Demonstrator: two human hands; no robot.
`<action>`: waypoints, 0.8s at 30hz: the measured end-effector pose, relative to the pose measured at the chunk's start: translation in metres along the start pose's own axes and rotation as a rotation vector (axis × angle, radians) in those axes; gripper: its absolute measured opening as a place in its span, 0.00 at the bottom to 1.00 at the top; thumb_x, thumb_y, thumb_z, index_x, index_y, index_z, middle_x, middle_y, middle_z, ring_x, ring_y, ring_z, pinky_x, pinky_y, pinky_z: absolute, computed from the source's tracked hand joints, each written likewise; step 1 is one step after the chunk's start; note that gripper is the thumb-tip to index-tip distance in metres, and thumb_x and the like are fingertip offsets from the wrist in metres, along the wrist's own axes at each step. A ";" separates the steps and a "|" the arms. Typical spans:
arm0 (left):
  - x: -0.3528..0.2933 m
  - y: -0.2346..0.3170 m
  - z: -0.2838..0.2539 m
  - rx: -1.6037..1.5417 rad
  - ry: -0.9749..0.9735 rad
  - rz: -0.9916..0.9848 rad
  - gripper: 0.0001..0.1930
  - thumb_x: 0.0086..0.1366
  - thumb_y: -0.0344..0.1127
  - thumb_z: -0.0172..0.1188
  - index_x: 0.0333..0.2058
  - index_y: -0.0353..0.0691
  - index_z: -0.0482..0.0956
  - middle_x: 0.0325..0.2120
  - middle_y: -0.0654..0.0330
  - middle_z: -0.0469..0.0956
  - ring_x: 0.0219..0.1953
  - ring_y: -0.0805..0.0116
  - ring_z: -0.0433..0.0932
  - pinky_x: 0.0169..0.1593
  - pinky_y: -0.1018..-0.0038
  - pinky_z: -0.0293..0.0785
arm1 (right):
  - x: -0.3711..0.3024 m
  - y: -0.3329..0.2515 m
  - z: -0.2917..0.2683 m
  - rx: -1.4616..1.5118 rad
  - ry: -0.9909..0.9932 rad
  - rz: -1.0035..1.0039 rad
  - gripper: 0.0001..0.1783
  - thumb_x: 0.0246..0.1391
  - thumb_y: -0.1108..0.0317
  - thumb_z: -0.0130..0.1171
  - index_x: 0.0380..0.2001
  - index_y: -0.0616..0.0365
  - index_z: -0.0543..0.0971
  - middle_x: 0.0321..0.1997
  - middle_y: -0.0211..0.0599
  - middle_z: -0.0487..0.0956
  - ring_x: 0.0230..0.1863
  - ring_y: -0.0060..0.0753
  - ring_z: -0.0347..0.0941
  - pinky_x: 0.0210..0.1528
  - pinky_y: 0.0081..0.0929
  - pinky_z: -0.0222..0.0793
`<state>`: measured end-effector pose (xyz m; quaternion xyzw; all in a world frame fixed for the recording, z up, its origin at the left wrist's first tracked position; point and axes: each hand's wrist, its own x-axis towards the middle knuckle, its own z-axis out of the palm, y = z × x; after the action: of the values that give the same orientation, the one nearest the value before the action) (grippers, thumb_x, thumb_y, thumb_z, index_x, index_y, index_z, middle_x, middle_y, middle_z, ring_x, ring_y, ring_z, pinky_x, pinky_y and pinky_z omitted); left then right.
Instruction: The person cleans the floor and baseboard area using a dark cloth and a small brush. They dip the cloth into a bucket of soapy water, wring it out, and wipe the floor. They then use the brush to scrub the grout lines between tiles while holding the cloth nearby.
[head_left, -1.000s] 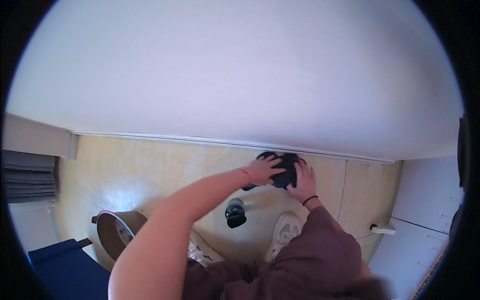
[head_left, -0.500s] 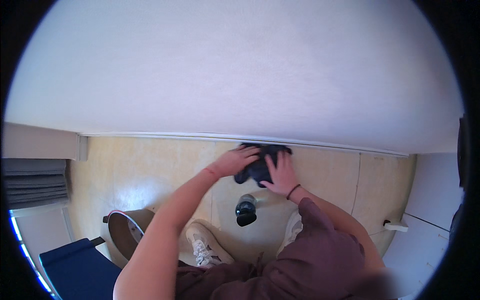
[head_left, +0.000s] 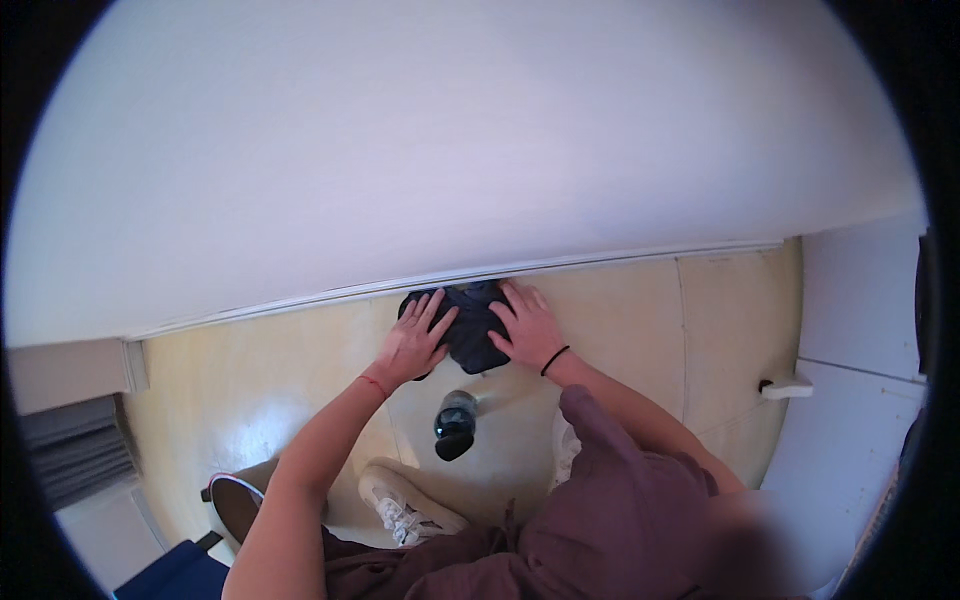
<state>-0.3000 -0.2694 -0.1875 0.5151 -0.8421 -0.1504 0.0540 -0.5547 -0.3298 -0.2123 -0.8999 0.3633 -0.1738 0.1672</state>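
Note:
A dark, nearly black cloth (head_left: 472, 335) lies crumpled on the pale floor, against the strip at the foot of the white wall. My left hand (head_left: 410, 342) rests flat on the cloth's left part, its fingers spread. On the other side my right hand (head_left: 530, 325) touches the right edge of the cloth, its fingers also apart and pointing toward the wall. Neither hand is closed round it. Just nearer to me stands a bottle (head_left: 456, 424) of dark glass or clear plastic with a black top.
The white wall (head_left: 450, 150) rises right beyond the cloth. A brown round bin (head_left: 240, 505) stands by my left forearm, with a dark blue flat object (head_left: 175, 575) nearby. My light shoe (head_left: 405, 505) is behind the bottle. White cabinets (head_left: 850, 420) border the right, near a white doorstop-like piece (head_left: 787, 387).
My hands have moved farther apart, the left one going left across the cloth, which now lies more spread between them. The whole view has tilted and shifted.

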 end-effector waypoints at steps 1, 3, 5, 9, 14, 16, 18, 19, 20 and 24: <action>0.010 0.007 0.003 -0.006 -0.003 0.025 0.33 0.59 0.42 0.61 0.63 0.45 0.63 0.65 0.42 0.56 0.61 0.40 0.64 0.65 0.53 0.59 | -0.007 0.009 -0.004 -0.021 0.028 0.036 0.25 0.47 0.54 0.62 0.47 0.55 0.74 0.62 0.53 0.66 0.64 0.55 0.60 0.66 0.53 0.53; 0.036 0.025 0.009 -0.017 -0.004 0.081 0.34 0.59 0.43 0.61 0.63 0.46 0.63 0.65 0.43 0.56 0.61 0.40 0.64 0.64 0.53 0.61 | -0.021 0.029 -0.016 -0.070 0.090 0.111 0.25 0.44 0.56 0.63 0.45 0.55 0.74 0.61 0.50 0.67 0.64 0.53 0.60 0.65 0.51 0.54; 0.067 0.046 0.013 -0.043 -0.014 0.160 0.33 0.60 0.45 0.61 0.64 0.47 0.63 0.65 0.43 0.58 0.60 0.41 0.66 0.62 0.55 0.63 | -0.039 0.052 -0.035 -0.115 0.124 0.182 0.24 0.39 0.59 0.61 0.43 0.54 0.74 0.61 0.46 0.69 0.62 0.50 0.61 0.62 0.50 0.56; 0.115 0.072 0.007 -0.127 -0.082 0.290 0.31 0.63 0.43 0.58 0.64 0.47 0.62 0.67 0.43 0.53 0.58 0.40 0.68 0.59 0.58 0.68 | -0.063 0.074 -0.063 -0.157 0.206 0.303 0.24 0.37 0.66 0.59 0.44 0.57 0.73 0.62 0.49 0.67 0.60 0.52 0.62 0.60 0.49 0.58; 0.155 0.077 0.015 -0.328 -0.186 0.337 0.29 0.63 0.34 0.56 0.63 0.44 0.62 0.69 0.47 0.47 0.56 0.44 0.71 0.54 0.58 0.74 | -0.062 0.053 -0.057 -0.014 0.277 0.260 0.26 0.44 0.67 0.58 0.51 0.52 0.74 0.63 0.47 0.65 0.64 0.58 0.59 0.66 0.55 0.53; 0.159 0.084 0.009 -0.449 -0.205 0.226 0.23 0.62 0.28 0.57 0.57 0.40 0.70 0.67 0.50 0.55 0.55 0.47 0.72 0.54 0.61 0.73 | -0.058 0.053 -0.050 -0.113 0.187 0.288 0.25 0.50 0.58 0.58 0.54 0.46 0.74 0.65 0.41 0.65 0.66 0.55 0.57 0.67 0.57 0.50; 0.157 0.081 0.013 -0.501 -0.094 0.166 0.18 0.62 0.28 0.57 0.52 0.40 0.74 0.63 0.51 0.63 0.54 0.48 0.73 0.53 0.62 0.75 | -0.057 0.060 -0.055 -0.118 0.129 0.330 0.26 0.53 0.52 0.57 0.56 0.42 0.74 0.66 0.36 0.65 0.67 0.52 0.55 0.67 0.62 0.48; 0.156 0.086 0.010 -0.535 -0.043 0.138 0.16 0.62 0.27 0.57 0.50 0.40 0.77 0.61 0.52 0.66 0.53 0.48 0.74 0.52 0.62 0.75 | -0.062 0.065 -0.057 -0.153 0.123 0.358 0.26 0.53 0.52 0.57 0.55 0.41 0.74 0.66 0.35 0.65 0.68 0.51 0.55 0.66 0.64 0.47; 0.153 0.093 0.007 -0.579 0.026 0.040 0.12 0.63 0.27 0.57 0.45 0.39 0.80 0.54 0.50 0.75 0.51 0.49 0.76 0.53 0.62 0.75 | -0.066 0.071 -0.060 -0.186 0.116 0.384 0.25 0.53 0.52 0.58 0.55 0.41 0.75 0.66 0.35 0.65 0.68 0.51 0.55 0.66 0.65 0.47; 0.138 0.105 -0.009 -0.570 0.178 -0.023 0.12 0.65 0.28 0.56 0.46 0.40 0.80 0.48 0.49 0.79 0.50 0.50 0.78 0.53 0.64 0.74 | -0.103 0.125 -0.074 -0.315 0.184 0.599 0.23 0.51 0.53 0.57 0.52 0.39 0.77 0.66 0.32 0.65 0.68 0.48 0.54 0.66 0.69 0.43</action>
<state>-0.4515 -0.3487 -0.1557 0.5000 -0.7519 -0.3355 0.2685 -0.7304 -0.3544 -0.2199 -0.7488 0.6470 -0.1391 0.0363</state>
